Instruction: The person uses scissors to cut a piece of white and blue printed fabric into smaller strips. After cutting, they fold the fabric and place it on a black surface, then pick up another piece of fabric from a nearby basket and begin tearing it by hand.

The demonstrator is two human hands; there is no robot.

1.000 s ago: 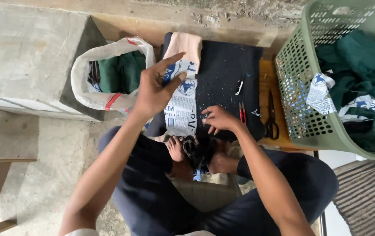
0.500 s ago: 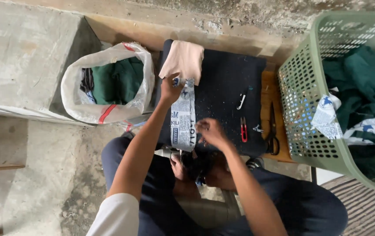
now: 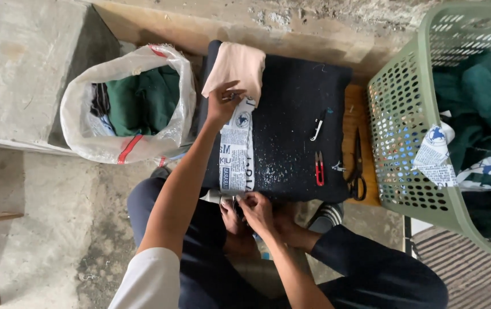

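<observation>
- A long printed strip of white fabric with blue and black markings (image 3: 237,157) lies flat, running from near to far along the left part of a dark, felt-like padded mat (image 3: 297,120).
- The mat covers a small wooden desk (image 3: 353,109), whose bare orange-brown edge shows at the right.
- The left hand (image 3: 222,103) reaches to the far end of the strip, its fingers (image 3: 233,88) pressed together and pinching the fabric there.
- The right hand (image 3: 257,209) is at the near end of the strip, at the near edge of the mat; its fingers are drawn together on the fabric edge.
- A soft, pale pink folded cloth (image 3: 235,66) lies at the far left corner of the mat, just beyond the left hand.
- White fluff and thread crumbs speckle the mat right of the strip.
- Small red-handled thread snips (image 3: 318,167) rest on the mat; a small white and black clip-like tool (image 3: 317,129) lies farther back.
- Black-handled metal scissors (image 3: 358,166) lie on the bare wood at the right.
- On the left, a crinkled translucent plastic sack with a red stripe (image 3: 136,140) stands open on the concrete floor, holding dark green and black cloth.
- On the right, a pale green perforated plastic basket (image 3: 397,131) holds dark green fabric and more printed white pieces.
</observation>
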